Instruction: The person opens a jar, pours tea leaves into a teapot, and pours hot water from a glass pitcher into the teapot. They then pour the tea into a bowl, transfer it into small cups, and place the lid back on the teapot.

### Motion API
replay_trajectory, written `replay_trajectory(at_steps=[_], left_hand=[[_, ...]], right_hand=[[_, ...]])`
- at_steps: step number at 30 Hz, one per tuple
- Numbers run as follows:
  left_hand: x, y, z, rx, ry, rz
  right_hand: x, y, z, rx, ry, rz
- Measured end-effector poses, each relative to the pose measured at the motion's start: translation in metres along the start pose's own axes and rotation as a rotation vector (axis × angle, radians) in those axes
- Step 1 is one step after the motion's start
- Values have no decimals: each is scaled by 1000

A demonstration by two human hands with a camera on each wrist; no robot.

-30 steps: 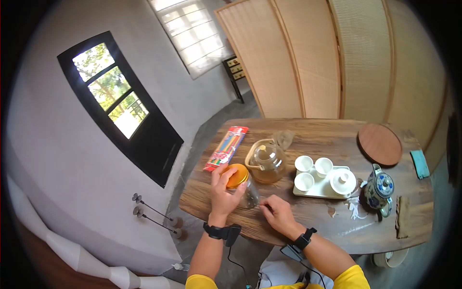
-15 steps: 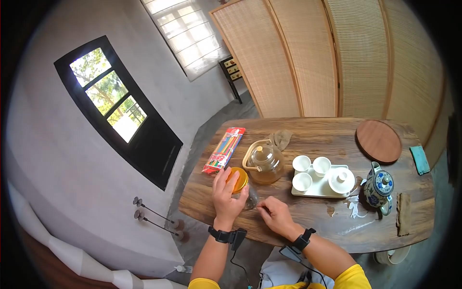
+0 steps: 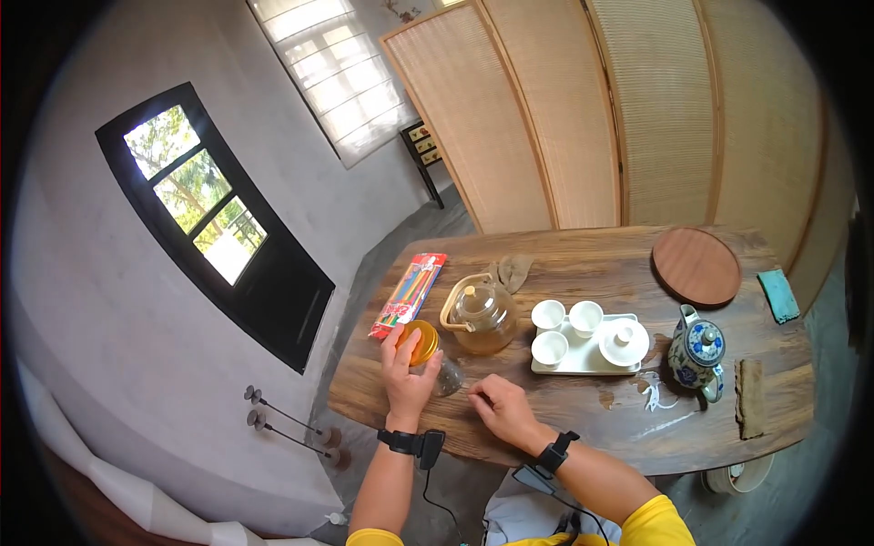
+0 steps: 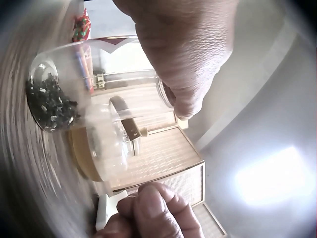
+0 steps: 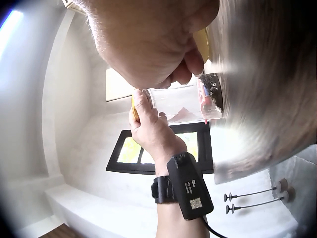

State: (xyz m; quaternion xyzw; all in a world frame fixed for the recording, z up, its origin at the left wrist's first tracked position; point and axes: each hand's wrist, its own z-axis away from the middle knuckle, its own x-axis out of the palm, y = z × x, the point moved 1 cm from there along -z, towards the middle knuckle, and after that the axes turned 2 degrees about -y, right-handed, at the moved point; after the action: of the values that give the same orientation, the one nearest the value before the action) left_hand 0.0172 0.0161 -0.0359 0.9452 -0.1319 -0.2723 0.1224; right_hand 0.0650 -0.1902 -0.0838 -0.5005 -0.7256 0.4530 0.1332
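Observation:
My left hand (image 3: 409, 393) grips the orange-gold lid (image 3: 422, 346) of a clear jar (image 3: 447, 377), fingers over the top and thumb at the near side. Dark tea leaves (image 4: 52, 103) lie at the jar's bottom in the left wrist view. The jar stands upright near the table's front left. Just right of it, my right hand (image 3: 506, 408) rests low by the tabletop, thumb against curled fingers, with nothing visible in its grasp. Behind the jar is a glass teapot (image 3: 490, 320) with amber liquid and a wooden handle.
A red pencil packet (image 3: 411, 293) lies left of the teapot. Further right are a white tray (image 3: 572, 368) with cups and a lidded bowl, a blue-and-white teapot (image 3: 696, 355), a round wooden tray (image 3: 696, 266), a folded brown cloth (image 3: 750, 399) and a teal cloth (image 3: 778, 296).
The head view has swung right, so the table appears further left. My left hand stays on the lid, its fingers shifted slightly around it. The right hand keeps its place beside the jar.

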Motion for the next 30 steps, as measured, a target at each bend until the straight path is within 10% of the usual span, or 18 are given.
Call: replay_trajectory(at_steps=[7, 14, 21, 30], left_hand=[[-3, -10, -7, 5, -73, -89], [-8, 76, -28, 66, 80, -168], [92, 206, -55, 82, -368, 460], [228, 326, -56, 336, -687, 519]], right_hand=[[-7, -2, -6, -22, 58, -40], [-40, -8, 9, 107, 190, -259], [-134, -27, 74, 376, 490, -619], [-293, -45, 113, 291, 865, -81]])
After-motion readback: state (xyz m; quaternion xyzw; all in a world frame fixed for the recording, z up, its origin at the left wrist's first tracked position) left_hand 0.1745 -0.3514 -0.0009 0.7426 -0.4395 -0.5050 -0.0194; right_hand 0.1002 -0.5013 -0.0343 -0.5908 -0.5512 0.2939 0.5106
